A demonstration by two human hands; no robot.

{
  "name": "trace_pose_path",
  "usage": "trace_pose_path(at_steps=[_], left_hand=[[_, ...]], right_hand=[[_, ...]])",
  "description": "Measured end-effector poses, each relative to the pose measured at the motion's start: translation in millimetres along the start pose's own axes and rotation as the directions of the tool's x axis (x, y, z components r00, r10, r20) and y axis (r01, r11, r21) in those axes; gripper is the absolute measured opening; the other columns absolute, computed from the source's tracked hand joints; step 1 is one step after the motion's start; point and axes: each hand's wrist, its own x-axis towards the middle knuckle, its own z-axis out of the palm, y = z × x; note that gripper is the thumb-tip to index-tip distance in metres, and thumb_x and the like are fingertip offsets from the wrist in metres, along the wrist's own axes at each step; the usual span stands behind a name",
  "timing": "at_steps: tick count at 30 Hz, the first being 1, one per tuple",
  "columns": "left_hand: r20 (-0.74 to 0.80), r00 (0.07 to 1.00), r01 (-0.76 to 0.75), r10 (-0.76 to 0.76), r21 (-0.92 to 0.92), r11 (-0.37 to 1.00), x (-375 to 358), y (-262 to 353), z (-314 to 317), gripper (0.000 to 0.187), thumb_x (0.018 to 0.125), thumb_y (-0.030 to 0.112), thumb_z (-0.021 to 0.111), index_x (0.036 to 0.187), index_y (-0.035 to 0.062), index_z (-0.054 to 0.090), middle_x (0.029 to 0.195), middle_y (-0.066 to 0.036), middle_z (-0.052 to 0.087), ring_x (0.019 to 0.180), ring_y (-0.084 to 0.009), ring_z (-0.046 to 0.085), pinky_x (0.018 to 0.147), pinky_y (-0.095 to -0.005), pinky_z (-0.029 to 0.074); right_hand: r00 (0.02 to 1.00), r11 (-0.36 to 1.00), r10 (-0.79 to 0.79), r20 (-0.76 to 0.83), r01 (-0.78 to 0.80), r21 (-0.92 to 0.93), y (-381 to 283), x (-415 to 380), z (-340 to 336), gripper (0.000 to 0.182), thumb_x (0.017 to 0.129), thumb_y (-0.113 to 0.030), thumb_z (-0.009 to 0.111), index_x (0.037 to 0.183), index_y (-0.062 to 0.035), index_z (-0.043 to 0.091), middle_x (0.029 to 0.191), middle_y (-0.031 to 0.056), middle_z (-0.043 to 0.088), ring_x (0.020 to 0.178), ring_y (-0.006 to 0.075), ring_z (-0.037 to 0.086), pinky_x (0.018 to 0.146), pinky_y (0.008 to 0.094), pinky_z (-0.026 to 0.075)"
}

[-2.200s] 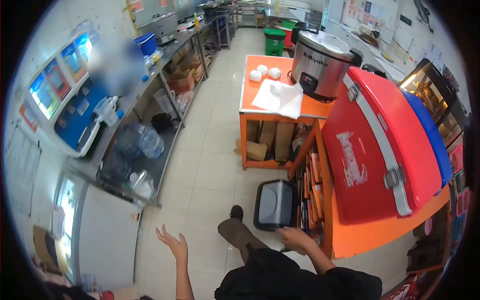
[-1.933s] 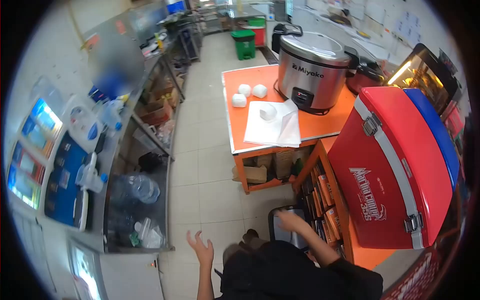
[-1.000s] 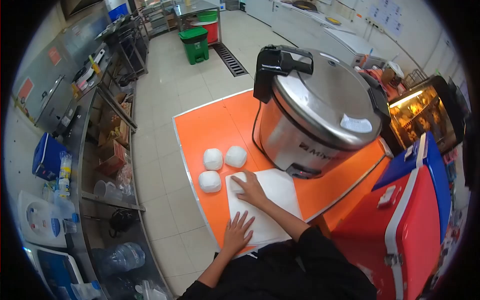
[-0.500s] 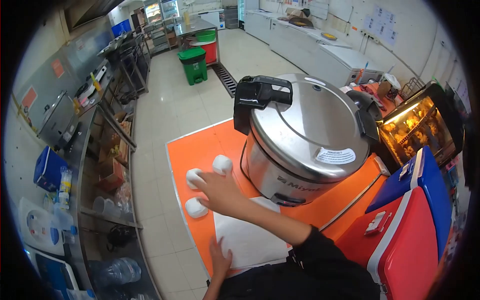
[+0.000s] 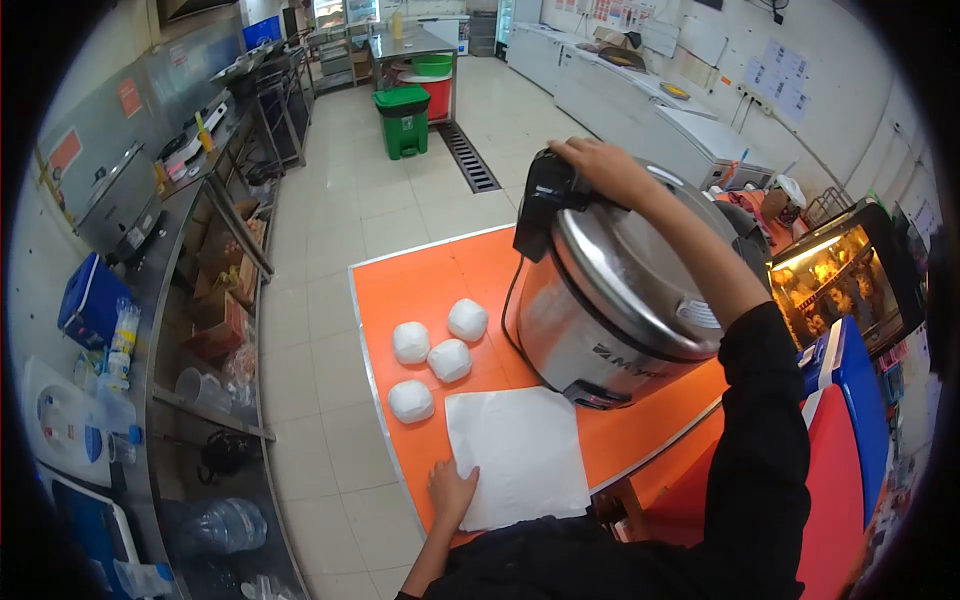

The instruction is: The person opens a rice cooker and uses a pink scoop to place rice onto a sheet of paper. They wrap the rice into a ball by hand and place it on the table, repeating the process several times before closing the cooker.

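My right hand (image 5: 600,165) grips the black handle (image 5: 545,200) on top of a large steel rice cooker (image 5: 625,290), whose lid is down. My left hand (image 5: 452,490) lies flat on the near left corner of a white paper sheet (image 5: 520,455) spread on the orange table (image 5: 420,275). Several white wrapped rice balls (image 5: 450,360) sit in a cluster on the table, just beyond the sheet and to the left of the cooker.
A red and blue cooler box (image 5: 850,440) stands at my right, with a lit warming cabinet (image 5: 835,275) behind it. Steel counters and shelves (image 5: 190,260) line the left wall. A green bin (image 5: 403,120) stands across the tiled floor (image 5: 330,240).
I have stood up from the floor bin to the orange table. My right hand set a wrapped ball from the sheet among the others, then rose to the cooker's handle. My left hand stays on the paper.
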Motion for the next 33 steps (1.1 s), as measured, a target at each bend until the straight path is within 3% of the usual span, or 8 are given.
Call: trace_pose_path(at_steps=[5,9,10,11,18,25,27,33], left_hand=[[-0.109,0.991,-0.093,0.077,-0.156,0.983,-6.6,12.4,-5.6,0.032,0.079,0.024,0.061,0.093,-0.0033,0.051,0.081,-0.020,0.058,0.076,-0.0395,0.056,0.067,-0.0434,0.045],[-0.051,0.998,0.004,-0.025,-0.369,0.929,-9.2,1.9,-2.5,0.024,0.079,0.014,0.061,0.087,-0.0036,0.048,0.079,-0.022,0.058,0.075,-0.0401,0.057,0.065,-0.0422,0.044],[-0.020,0.998,0.043,-0.055,-0.404,0.914,-8.5,0.4,-2.6,0.022,0.078,0.012,0.062,0.086,-0.0034,0.048,0.078,-0.022,0.059,0.075,-0.0394,0.058,0.065,-0.0410,0.044],[0.004,0.999,0.031,-0.033,-0.403,0.915,-9.7,-0.3,-2.2,0.022,0.078,0.012,0.062,0.086,-0.0034,0.048,0.078,-0.022,0.059,0.075,-0.0394,0.058,0.065,-0.0410,0.044],[-0.092,0.991,0.035,-0.098,-0.530,0.847,-30.9,-20.2,-0.9,0.021,0.076,0.006,0.062,0.080,-0.0032,0.045,0.068,-0.018,0.054,0.061,-0.0358,0.051,0.059,-0.0405,0.040],[-0.238,0.969,-0.039,-0.069,-0.423,0.905,-12.3,-29.0,-38.1,0.023,0.078,0.005,0.059,0.091,-0.0038,0.043,0.070,-0.023,0.053,0.071,-0.0439,0.054,0.067,-0.0435,0.043],[-0.070,0.987,0.111,-0.145,-0.355,0.928,-16.6,-17.6,-42.5,0.029,0.078,0.003,0.058,0.100,-0.0038,0.041,0.086,-0.026,0.055,0.087,-0.0440,0.055,0.077,-0.0415,0.043],[-0.261,0.965,0.024,-0.037,-0.052,0.998,-25.4,-2.7,-25.7,0.061,0.073,0.005,0.061,0.127,0.0011,0.034,0.135,-0.022,0.027,0.122,-0.0418,0.029,0.097,-0.0458,0.029]], right_hand=[[0.984,0.987,0.040,-0.174,-0.066,-0.145,31.7,-4.5,-34.0,0.054,0.078,-0.002,0.048,0.130,-0.0130,0.038,0.099,0.0125,0.059,0.086,0.0316,0.060,0.074,0.0398,0.049],[0.854,0.855,0.373,-0.362,-0.468,-0.224,99.2,-35.8,-119.0,0.051,0.084,-0.005,0.046,0.133,-0.0123,0.036,0.092,0.0219,0.063,0.075,0.0323,0.063,0.067,0.0407,0.051],[0.762,0.825,0.474,-0.441,-0.559,-0.078,121.1,-50.0,-140.7,0.063,0.077,-0.002,0.049,0.135,-0.0117,0.026,0.066,0.0234,0.058,0.059,0.0391,0.057,0.050,0.0476,0.041],[0.644,0.728,0.672,-0.365,-0.664,0.168,118.1,-70.0,-173.6,0.025,0.078,-0.002,0.045,0.098,-0.0019,0.059,0.077,0.0136,0.064,0.058,0.0254,0.064,0.037,0.0356,0.052],[0.295,0.318,0.929,-0.224,-0.326,0.890,187.3,-225.3,-264.1,0.027,0.081,-0.008,0.046,0.106,-0.0024,0.056,0.082,0.0142,0.065,0.063,0.0252,0.064,0.047,0.0355,0.053],[0.212,0.032,0.977,-0.001,-0.143,0.989,209.0,-337.4,-287.7,0.032,0.085,-0.014,0.047,0.114,-0.0029,0.052,0.088,0.0149,0.065,0.068,0.0249,0.065,0.057,0.0355,0.053],[0.192,0.005,0.981,0.024,-0.151,0.989,212.7,-360.4,-292.2,0.033,0.086,-0.016,0.048,0.117,-0.0030,0.051,0.089,0.0151,0.065,0.069,0.0248,0.065,0.060,0.0355,0.053],[0.150,-0.050,0.983,0.109,-0.350,0.935,213.0,-414.3,-302.4,0.043,0.089,-0.033,0.048,0.113,0.0011,0.055,0.092,0.0097,0.066,0.074,0.0189,0.065,0.067,0.0303,0.055]])
